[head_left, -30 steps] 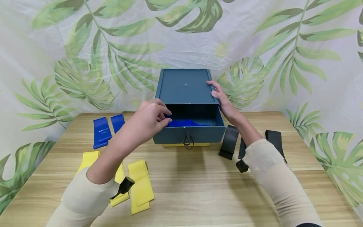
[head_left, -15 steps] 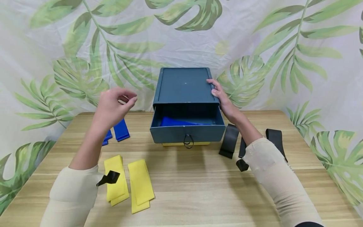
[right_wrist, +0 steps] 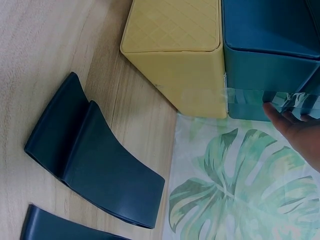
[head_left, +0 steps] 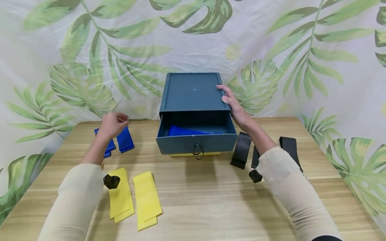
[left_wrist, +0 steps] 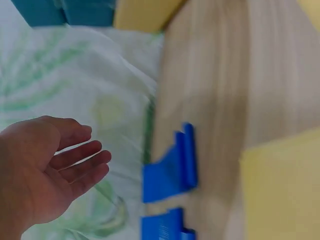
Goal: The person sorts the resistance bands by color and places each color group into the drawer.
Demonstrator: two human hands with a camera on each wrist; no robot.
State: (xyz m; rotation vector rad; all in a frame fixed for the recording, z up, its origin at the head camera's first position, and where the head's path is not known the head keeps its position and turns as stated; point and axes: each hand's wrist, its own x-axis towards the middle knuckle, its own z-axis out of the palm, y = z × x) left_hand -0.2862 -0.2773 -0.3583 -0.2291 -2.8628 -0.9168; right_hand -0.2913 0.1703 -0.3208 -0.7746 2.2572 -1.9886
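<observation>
My left hand (head_left: 112, 126) hovers over two folded blue bands (head_left: 125, 140) at the table's back left. Its fingers (left_wrist: 82, 167) bend loosely with nothing between them in the left wrist view. A dark blue drawer box (head_left: 193, 92) stands at the back middle, its drawer (head_left: 196, 144) pulled out. Inside that drawer lies blue band material (head_left: 184, 131), partly hidden by the front panel. My right hand (head_left: 236, 108) rests on the box's upper right edge; in the right wrist view its fingertips (right_wrist: 270, 111) touch the taped side.
Beneath the blue box sits a yellow box (right_wrist: 175, 75). Yellow folded bands (head_left: 146, 199) lie at the front left of the wooden table (head_left: 208, 207). Several black bands (head_left: 241, 150) lie on the right, partly under my right forearm. A leaf-printed cloth (head_left: 193, 50) hangs behind.
My left hand has left the open drawer, swung leftward through the air and come down over the blue bands. The blue material stays in the drawer. My right hand keeps its place on the box.
</observation>
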